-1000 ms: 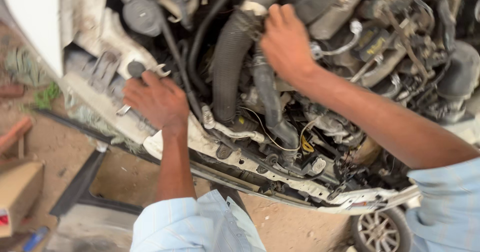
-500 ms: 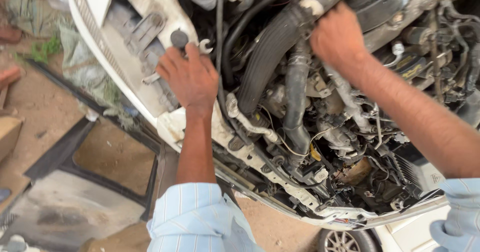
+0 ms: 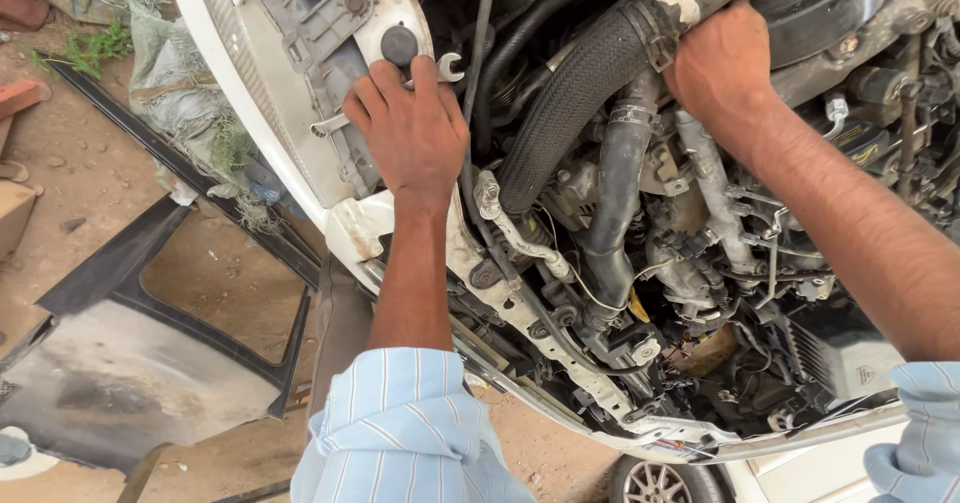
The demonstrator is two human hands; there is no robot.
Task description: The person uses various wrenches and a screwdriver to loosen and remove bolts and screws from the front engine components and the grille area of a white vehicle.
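Note:
I look down into a car's open engine bay [image 3: 660,293]. My left hand [image 3: 408,128] lies flat on a metal spanner [image 3: 447,66] that rests on the white front body panel [image 3: 345,228], next to a black round cap [image 3: 399,43]. The spanner's open jaw sticks out past my fingers. My right hand [image 3: 722,63] grips the end of a thick black ribbed hose [image 3: 575,103] near its clamp, deep in the engine. Both sleeves are light blue and striped.
A second black hose [image 3: 612,203] runs down the middle among wires and brackets. On the dirt ground at left lies a dark grey plastic cover panel [image 3: 130,363] and some cloth [image 3: 185,113]. A wheel [image 3: 655,481] shows at the bottom.
The view has shifted so the engine and both hands sit further right and higher. My left hand stays on the spanner and my right hand on the hose.

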